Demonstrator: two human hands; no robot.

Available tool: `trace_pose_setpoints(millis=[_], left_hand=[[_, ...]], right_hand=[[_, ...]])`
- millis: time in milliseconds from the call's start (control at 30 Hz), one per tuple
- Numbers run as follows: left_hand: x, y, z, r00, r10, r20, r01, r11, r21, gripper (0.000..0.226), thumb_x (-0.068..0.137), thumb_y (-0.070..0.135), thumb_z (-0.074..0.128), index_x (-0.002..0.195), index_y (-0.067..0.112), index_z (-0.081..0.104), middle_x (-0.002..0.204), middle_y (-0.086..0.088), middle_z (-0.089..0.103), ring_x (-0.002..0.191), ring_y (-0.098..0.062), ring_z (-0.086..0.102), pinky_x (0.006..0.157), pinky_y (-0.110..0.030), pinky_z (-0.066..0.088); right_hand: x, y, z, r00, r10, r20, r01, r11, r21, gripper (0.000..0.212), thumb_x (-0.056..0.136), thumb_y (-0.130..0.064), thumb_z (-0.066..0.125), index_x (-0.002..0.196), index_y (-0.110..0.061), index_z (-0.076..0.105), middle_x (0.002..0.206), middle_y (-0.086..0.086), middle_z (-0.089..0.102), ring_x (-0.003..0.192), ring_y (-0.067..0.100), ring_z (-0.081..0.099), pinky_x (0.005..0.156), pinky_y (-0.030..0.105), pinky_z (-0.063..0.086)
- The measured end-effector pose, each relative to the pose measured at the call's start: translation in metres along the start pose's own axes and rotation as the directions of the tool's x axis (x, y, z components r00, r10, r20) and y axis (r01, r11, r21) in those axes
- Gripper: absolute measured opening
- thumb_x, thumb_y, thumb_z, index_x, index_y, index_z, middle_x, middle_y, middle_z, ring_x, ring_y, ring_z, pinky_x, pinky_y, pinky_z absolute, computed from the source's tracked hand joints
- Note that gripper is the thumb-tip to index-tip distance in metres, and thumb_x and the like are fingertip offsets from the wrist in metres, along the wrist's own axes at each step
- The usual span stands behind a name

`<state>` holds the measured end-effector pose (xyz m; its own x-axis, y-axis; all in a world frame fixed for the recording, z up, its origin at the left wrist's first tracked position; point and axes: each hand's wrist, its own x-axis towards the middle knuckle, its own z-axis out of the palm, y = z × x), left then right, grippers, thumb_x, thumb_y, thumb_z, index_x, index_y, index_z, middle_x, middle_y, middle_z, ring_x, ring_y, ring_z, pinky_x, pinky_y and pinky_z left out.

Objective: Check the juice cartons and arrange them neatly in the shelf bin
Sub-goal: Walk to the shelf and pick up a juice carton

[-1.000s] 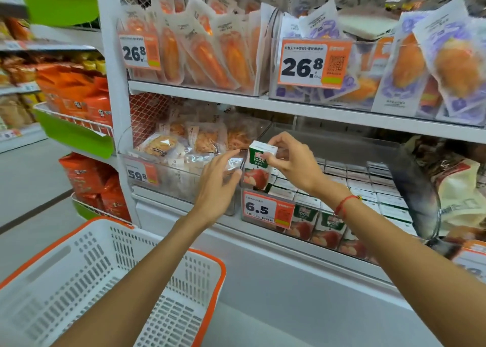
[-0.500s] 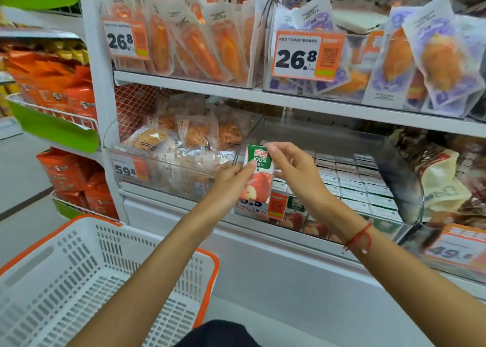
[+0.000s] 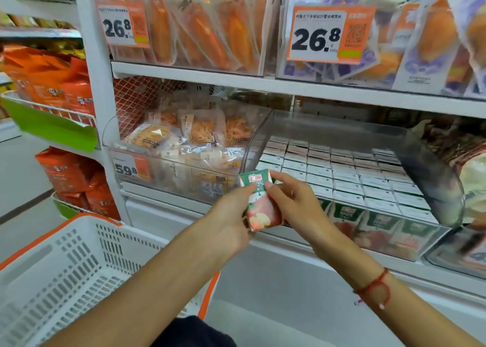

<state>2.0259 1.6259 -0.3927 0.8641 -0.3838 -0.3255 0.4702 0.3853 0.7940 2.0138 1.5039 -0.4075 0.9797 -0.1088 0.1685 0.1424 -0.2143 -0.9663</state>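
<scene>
Both hands grip one carton, held tilted in front of the bin's front left corner, outside it. The left hand pinches its left side, the right hand curls over its top and right edge. Rows of cartons fill the bin on the shelf.

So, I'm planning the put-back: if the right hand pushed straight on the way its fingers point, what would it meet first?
Probably the clear side wall of the juice bin, past the held carton; depth is uncertain.

Bright, even light; blurred, warped edges.
</scene>
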Motion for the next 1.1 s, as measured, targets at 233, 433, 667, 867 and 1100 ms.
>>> trace_pose_setpoints(millis=[233,433,667,867,1100], left_hand=[[-0.001,-0.006,0.003,0.984,0.16,0.077,-0.177,0.932,0.316,0.021,0.101,0.03,0.048,0.11,0.017,0.063,0.094,-0.003,0.07,0.079,-0.013,0.066,0.075,-0.025,0.051],[-0.007,0.001,-0.024,0.973,0.169,0.156,-0.222,0.871,0.438,0.025,0.096,0.042,0.053,0.113,0.027,0.065,0.103,0.003,0.075,0.092,-0.006,0.071,0.069,-0.017,0.056],[-0.008,0.004,-0.041,0.965,0.232,0.12,-0.261,0.836,0.483,0.023,0.091,0.039,0.06,0.106,0.023,0.07,0.094,0.003,0.077,0.086,-0.008,0.073,0.062,-0.014,0.054],[-0.003,-0.009,-0.056,0.952,0.307,-0.008,-0.28,0.879,0.386,0.035,0.093,0.041,0.056,0.115,0.017,0.068,0.098,-0.003,0.076,0.09,-0.011,0.073,0.064,-0.014,0.055],[0.001,-0.017,-0.049,0.953,0.294,-0.067,-0.261,0.915,0.308,0.032,0.096,0.035,0.055,0.12,0.016,0.064,0.106,-0.005,0.074,0.09,-0.013,0.073,0.063,-0.016,0.056]], right_hand=[[-0.005,-0.008,-0.017,0.999,0.045,-0.022,-0.043,0.997,0.069,0.028,0.099,-0.028,0.053,0.126,-0.034,0.057,0.108,0.003,0.069,0.101,0.017,0.067,0.086,0.032,0.056],[-0.01,0.002,-0.019,0.998,0.05,-0.022,-0.046,0.984,0.169,0.02,0.09,-0.034,0.065,0.109,-0.037,0.064,0.095,-0.011,0.076,0.094,0.009,0.072,0.082,0.028,0.059],[-0.015,0.002,-0.015,0.989,0.098,0.111,-0.114,0.983,0.147,0.032,0.09,-0.028,0.066,0.12,-0.035,0.063,0.106,-0.006,0.075,0.099,0.01,0.07,0.083,0.024,0.058],[-0.015,0.0,-0.012,0.95,0.112,0.291,-0.121,0.993,0.015,0.043,0.089,-0.009,0.068,0.127,-0.027,0.061,0.107,0.0,0.074,0.101,0.012,0.069,0.09,0.024,0.055],[-0.011,0.0,-0.008,0.989,0.023,0.143,-0.021,1.0,-0.016,0.038,0.079,-0.004,0.075,0.102,-0.034,0.07,0.079,-0.012,0.073,0.07,0.002,0.067,0.068,0.013,0.053]])
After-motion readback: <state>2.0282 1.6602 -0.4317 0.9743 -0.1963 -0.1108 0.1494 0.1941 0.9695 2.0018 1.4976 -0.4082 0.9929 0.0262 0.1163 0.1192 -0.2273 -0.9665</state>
